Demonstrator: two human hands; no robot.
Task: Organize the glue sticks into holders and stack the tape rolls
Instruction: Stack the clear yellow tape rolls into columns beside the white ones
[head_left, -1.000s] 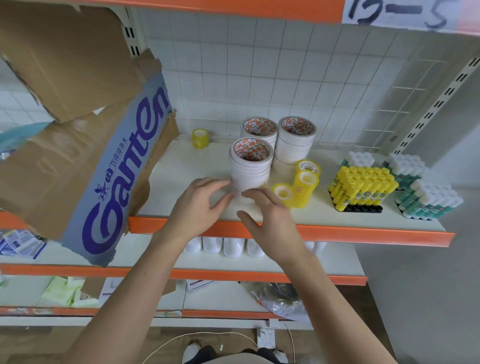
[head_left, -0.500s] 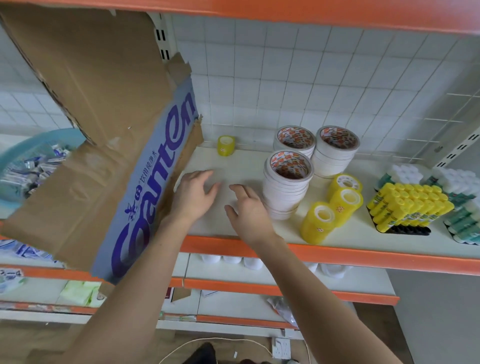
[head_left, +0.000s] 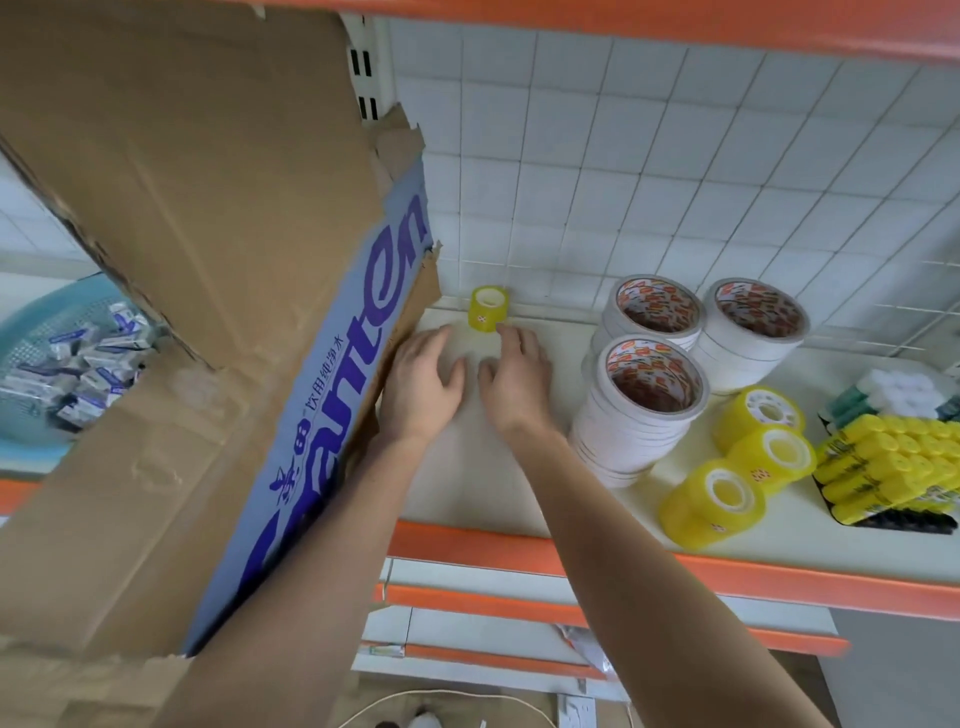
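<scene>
A small yellow tape roll (head_left: 489, 307) stands alone at the back of the white shelf (head_left: 483, 488), against the tiled wall. My right hand (head_left: 514, 382) reaches toward it with relaxed fingers, its fingertips just below the roll. My left hand (head_left: 423, 382) lies beside it, fingers loose, holding nothing. Three stacks of white tape rolls (head_left: 641, 410) stand to the right. Three yellow tape rolls (head_left: 737, 465) lie in front of them. Yellow glue sticks (head_left: 893, 470) fill a black holder at the far right, with green-and-white glue sticks (head_left: 893, 395) behind.
A torn cardboard box (head_left: 208, 322) with blue lettering leans over the shelf's left end, close to my left hand. A blue basket (head_left: 31, 415) of small packets sits at the far left. The orange shelf edge (head_left: 649, 566) runs across the front, with lower shelves beneath.
Both hands left the front stack of white tape rolls and moved left and back across the shelf toward the lone yellow roll. The view swung left and closer.
</scene>
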